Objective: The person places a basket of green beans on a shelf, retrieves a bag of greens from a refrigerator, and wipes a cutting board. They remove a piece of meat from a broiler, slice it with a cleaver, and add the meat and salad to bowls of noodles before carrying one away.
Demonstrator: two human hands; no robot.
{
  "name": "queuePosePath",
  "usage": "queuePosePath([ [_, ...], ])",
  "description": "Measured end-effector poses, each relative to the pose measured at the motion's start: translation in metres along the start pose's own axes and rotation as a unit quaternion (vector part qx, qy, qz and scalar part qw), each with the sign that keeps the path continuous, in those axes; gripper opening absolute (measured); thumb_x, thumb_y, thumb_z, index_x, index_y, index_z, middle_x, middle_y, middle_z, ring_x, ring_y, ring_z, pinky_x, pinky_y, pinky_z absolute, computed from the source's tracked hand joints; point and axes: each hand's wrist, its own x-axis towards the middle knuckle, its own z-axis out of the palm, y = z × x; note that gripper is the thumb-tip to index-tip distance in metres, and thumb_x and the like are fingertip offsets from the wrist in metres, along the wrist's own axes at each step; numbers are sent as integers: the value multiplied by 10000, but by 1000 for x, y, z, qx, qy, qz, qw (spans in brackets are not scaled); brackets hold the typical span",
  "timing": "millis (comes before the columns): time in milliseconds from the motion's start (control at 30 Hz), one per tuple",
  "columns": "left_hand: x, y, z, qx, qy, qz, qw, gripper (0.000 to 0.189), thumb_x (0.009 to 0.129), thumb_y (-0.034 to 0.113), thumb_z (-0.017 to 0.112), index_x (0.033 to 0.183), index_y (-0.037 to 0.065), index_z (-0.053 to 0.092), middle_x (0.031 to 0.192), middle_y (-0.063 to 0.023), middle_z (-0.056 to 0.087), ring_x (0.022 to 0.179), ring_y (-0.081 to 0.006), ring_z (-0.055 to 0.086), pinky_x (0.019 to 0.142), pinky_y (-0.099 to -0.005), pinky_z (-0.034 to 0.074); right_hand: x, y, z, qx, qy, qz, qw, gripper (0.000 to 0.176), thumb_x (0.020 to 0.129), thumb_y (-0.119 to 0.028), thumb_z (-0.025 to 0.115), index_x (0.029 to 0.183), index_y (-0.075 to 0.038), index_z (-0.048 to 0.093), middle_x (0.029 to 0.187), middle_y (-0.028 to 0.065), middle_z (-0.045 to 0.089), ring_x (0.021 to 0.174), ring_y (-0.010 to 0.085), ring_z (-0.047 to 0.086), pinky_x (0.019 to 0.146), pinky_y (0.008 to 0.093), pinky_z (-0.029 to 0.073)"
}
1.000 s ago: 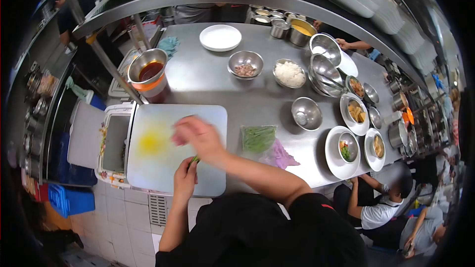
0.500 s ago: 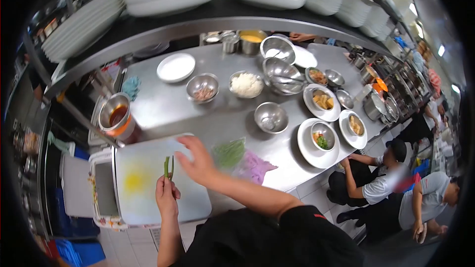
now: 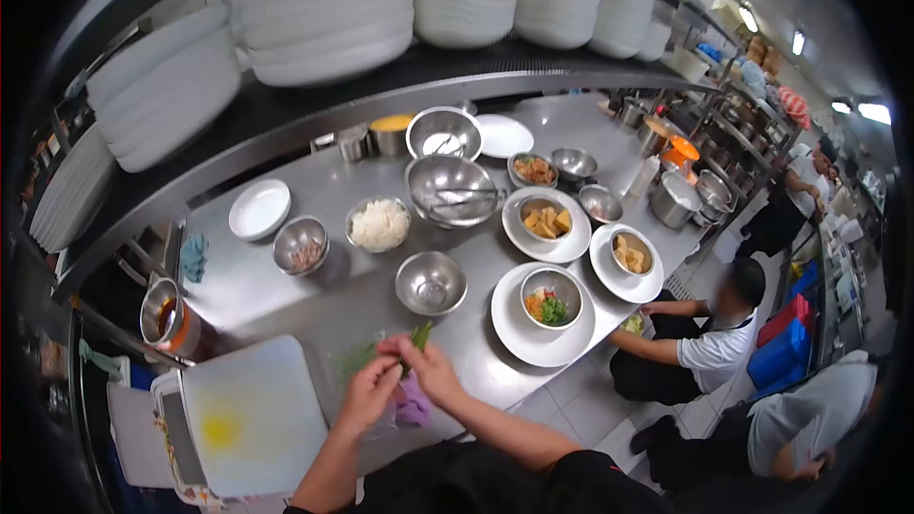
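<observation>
My left hand [image 3: 369,394] and my right hand [image 3: 428,373] meet over the front edge of the steel table. Between their closed fingers is a small bunch of green stalks [image 3: 421,334], its tips showing above the fingers. Both hands appear to grip it, though the fingers overlap and hide its lower part. Just under the hands lie a purple cloth-like bundle [image 3: 412,405] and a clear bag with something green [image 3: 358,359] inside, partly covered by my hands. To the left is a white cutting board [image 3: 276,390] with a yellow stain.
Near my hands stands a steel bowl [image 3: 431,284]. Bowls of rice [image 3: 378,226] and meat [image 3: 306,254] sit behind. Plates carrying filled bowls [image 3: 543,355] line the right. A plate-stacked shelf [image 3: 381,93] crosses overhead. A crouching person [image 3: 705,343] works beyond the right edge.
Both hands have moved right, from above the cutting board to above the purple bundle. My right hand, spread open before, now closes beside my left at the green stalks. The view has shifted right.
</observation>
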Motion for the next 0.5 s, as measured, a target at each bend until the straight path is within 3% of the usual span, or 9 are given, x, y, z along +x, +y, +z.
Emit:
queuePosePath([
  [33, 5, -5, -5, 60, 50, 40, 996, 198, 957, 204, 513, 1030, 34, 584, 831, -33, 606, 646, -98, 561, 577, -224, 447, 2, 3, -13, 0, 34, -49, 998, 383, 981, -304, 453, 1178, 21, 501, 1018, 120, 630, 875, 184, 630, 768, 314, 517],
  [100, 0, 3, -17, 110, 149, 78, 980, 231, 947, 213, 532, 1067, 27, 596, 881, -34, 625, 713, -91, 572, 631, -217, 449, 12, -18, -46, 56, 45, 21, 997, 395, 972, -294, 471, 1214, 18, 470, 1066, 149, 615, 1020, 240, 601, 909, 375, 472],
  [200, -25, 30, -40, 149, 287, 72, 944, 254, 947, 216, 532, 1103, 25, 594, 919, -39, 623, 756, -91, 571, 670, -227, 442, 23, -40, -83, 239, 11, 73, 968, 430, 959, -320, 480, 1250, -5, 454, 1201, 182, 548, 1113, 306, 551, 965, 440, 443],
  [367, -72, 2, -51, 170, 347, 3, 922, 256, 936, 190, 540, 1139, 38, 579, 980, -47, 623, 800, -108, 574, 694, -242, 439, 32, -43, -110, 384, -53, 134, 912, 609, 931, -498, 440, 1289, -5, 423, 1288, 208, 486, 1213, 362, 463, 1038, 505, 361],
  [433, -86, -16, -51, 309, 356, -18, 882, 382, 886, 159, 595, 1239, 38, 511, 1144, -105, 582, 945, -157, 569, 754, -274, 450, 31, -41, -108, 402, -51, 145, 903, 753, 893, -619, 379, 1300, 14, 409, 1307, 222, 468, 1239, 387, 432, 1061, 522, 325],
  [467, -91, -18, -50, 338, 320, -38, 884, 593, 803, 140, 666, 1333, 41, 419, 1289, -159, 490, 1084, -221, 527, 824, -317, 455, 30, -40, -106, 403, -51, 151, 901, 753, 893, -619, 379, 1300, 14, 409, 1307, 222, 468, 1239, 387, 432, 1061, 522, 325],
  [500, -96, -20, -51, 337, 323, -41, 883, 593, 803, 140, 666, 1333, 41, 419, 1289, -159, 490, 1084, -221, 527, 824, -317, 455, 30, -40, -103, 402, -51, 153, 901, 789, 884, -645, 358, 1307, 21, 390, 1308, 227, 459, 1240, 386, 430, 1055, 519, 336],
])
